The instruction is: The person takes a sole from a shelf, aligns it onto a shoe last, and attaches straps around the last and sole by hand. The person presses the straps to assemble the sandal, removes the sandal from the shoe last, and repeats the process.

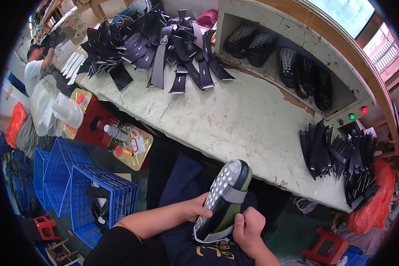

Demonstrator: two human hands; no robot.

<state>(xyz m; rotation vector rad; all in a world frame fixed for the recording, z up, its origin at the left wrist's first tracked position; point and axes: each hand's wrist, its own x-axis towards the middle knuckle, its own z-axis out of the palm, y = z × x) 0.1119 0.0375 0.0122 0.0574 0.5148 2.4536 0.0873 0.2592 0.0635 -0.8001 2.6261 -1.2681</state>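
While both hands sit low in the middle of the frame, they've got one shoe sole (224,199) between them, held over the lap just below the bench (235,119) edge. It's dark with a green side, a grey band across it, and pale round studs on the face pointing up. Left hand (198,207) is wrapped around the sole's left edge, fingers curled on it. Right hand (248,230) is clenched on the lower right corner, thumb pressed against the green side.

Up on the bench there's a big heap of black straps (164,44) at the upper middle, and another black stack (337,159) at the right edge. More studded soles (297,66) sit in the shelf box at upper right. Blue crates (84,195) are on the floor at lower left, and another person (35,66) is working at far upper left.
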